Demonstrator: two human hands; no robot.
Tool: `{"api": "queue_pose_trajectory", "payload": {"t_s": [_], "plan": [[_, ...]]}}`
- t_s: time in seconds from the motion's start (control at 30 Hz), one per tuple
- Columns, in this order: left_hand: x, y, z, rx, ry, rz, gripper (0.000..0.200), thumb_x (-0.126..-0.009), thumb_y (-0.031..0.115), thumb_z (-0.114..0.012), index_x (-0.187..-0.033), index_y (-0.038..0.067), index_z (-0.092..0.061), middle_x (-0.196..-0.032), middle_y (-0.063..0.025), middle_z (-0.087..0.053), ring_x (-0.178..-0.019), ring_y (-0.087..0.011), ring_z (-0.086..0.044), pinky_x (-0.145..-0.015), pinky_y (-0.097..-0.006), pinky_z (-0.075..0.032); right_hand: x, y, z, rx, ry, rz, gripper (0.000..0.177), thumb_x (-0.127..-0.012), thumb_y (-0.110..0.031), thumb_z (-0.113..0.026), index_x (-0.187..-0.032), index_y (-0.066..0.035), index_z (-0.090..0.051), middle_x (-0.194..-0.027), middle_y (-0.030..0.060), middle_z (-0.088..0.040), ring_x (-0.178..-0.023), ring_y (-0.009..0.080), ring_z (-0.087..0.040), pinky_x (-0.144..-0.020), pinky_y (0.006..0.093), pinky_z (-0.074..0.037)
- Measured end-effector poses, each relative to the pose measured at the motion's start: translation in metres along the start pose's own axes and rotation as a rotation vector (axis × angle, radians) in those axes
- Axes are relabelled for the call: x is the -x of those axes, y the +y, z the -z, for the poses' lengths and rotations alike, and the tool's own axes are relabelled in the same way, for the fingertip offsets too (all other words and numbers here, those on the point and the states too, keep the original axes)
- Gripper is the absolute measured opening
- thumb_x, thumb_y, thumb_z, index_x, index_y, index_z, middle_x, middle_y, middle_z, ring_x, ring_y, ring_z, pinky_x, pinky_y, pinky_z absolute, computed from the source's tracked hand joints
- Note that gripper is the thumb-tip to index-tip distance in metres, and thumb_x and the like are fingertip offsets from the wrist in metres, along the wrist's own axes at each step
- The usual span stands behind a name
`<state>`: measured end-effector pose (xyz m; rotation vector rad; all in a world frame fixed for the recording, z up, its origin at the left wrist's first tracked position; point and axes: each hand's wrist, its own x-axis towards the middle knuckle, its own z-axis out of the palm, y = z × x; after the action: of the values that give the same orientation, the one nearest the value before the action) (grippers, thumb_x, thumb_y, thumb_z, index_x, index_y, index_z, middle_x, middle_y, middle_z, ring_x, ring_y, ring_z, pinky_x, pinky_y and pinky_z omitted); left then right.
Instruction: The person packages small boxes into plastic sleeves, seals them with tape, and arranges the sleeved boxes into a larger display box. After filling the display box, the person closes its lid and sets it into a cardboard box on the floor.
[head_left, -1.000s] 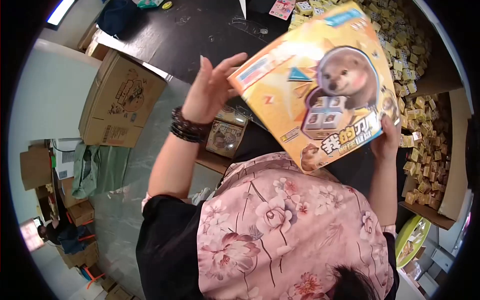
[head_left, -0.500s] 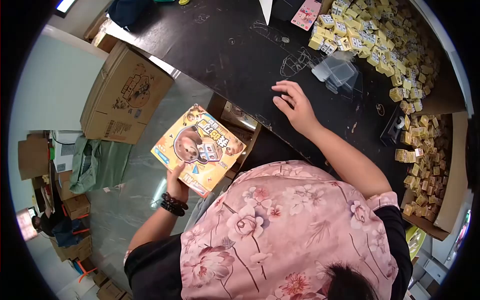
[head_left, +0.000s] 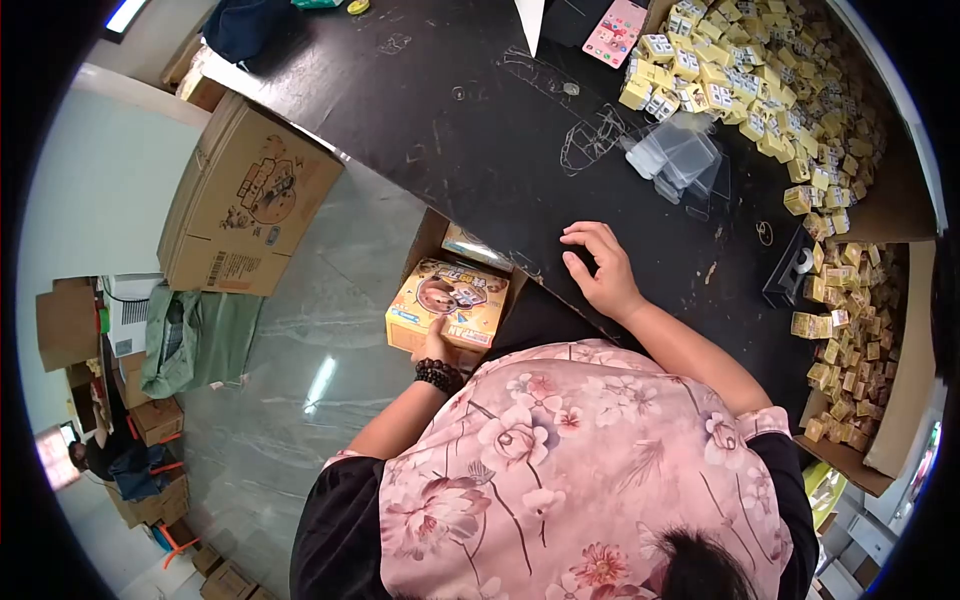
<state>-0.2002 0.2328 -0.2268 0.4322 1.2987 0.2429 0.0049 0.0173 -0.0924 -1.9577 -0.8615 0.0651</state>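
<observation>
My left hand (head_left: 432, 345) grips the near side of a yellow printed box (head_left: 455, 298) with a cartoon bear on its top. Below the table's edge, that box is at the mouth of an open cardboard carton (head_left: 428, 238). Another printed box (head_left: 474, 247) lies inside, beyond it. My right hand (head_left: 606, 272) rests on the black table (head_left: 450, 130) near its edge, fingers loosely bent and apart, holding nothing. Past it on the table lie clear plastic pieces (head_left: 678, 155).
Many small yellow boxes (head_left: 760, 75) are heaped at the upper right, with more in a cardboard box (head_left: 850, 340) below. A pink-screened phone (head_left: 614, 32) lies at the back. Large flattened cartons (head_left: 245, 195) stand left. Another person (head_left: 95, 455) is at far left.
My left hand has carried the yellow box right and down from over the floor to the open carton, tilting it flatter. My right hand has shifted slightly toward me.
</observation>
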Motion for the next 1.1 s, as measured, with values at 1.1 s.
{"api": "queue_pose_trajectory", "payload": {"t_s": [1.1], "plan": [[-0.312, -0.129, 0.078, -1.285, -0.704, -0.297, 0.056, -0.093, 0.051, -0.054, -0.119, 0.002, -0.062, -0.111, -0.0141, -0.068, -0.098, -0.0319, -0.067, -0.08, -0.0442, -0.054, 0.002, -0.004, -0.006, 0.168, -0.026, 0.07, 0.015, -0.079, -0.004, -0.067, -0.093, -0.003, -0.06, -0.107, 0.01, -0.055, -0.105, 0.0294, -0.054, -0.088, 0.0375, -0.048]]}}
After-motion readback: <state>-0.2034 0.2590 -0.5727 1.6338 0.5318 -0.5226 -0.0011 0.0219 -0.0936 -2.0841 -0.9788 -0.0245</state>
